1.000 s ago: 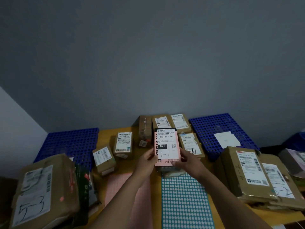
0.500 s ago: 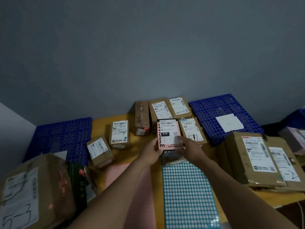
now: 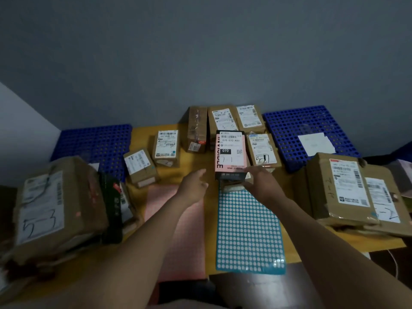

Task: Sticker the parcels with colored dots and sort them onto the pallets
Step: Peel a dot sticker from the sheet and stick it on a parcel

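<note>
Now pink parcel (image 3: 230, 152) flat, long axis away, barcode far; left hand (image 3: 192, 186), right hand (image 3: 262, 184) loose, empty.

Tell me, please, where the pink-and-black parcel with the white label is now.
Head view, centre: the pink-and-black parcel lies on a smaller box at the far end of the teal sticker sheet, left of the brown cardboard box marked 5-1.

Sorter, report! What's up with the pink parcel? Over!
Left grip open, clear of it. Right grip at pink parcel corner. Parcel sits atop another box. Nothing blocking.
</note>
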